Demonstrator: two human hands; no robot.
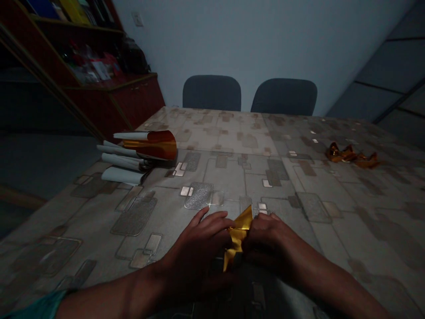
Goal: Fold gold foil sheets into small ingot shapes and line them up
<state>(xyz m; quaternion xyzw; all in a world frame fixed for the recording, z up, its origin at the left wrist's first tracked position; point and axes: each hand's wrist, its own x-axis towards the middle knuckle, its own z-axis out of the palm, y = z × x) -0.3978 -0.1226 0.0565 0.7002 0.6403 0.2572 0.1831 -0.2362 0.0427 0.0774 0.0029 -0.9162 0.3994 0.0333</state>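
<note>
A piece of folded gold foil paper (237,237) stands between my hands near the front of the table, with pointed corners at its top and bottom. My left hand (202,243) holds its left side, the fingers bent over it and the thumb low down in shadow. Curled into a fist, my right hand (268,239) grips the right side of the same paper. The fingertips of the right hand are hidden behind its knuckles.
Rolled or folded sheets, gold and white (149,146), lie at the table's left edge. Folded gold foil pieces (352,156) rest at the right. Two grey chairs (211,92) stand behind the patterned table (239,128), and a red-brown cabinet (133,99) stands at the back left.
</note>
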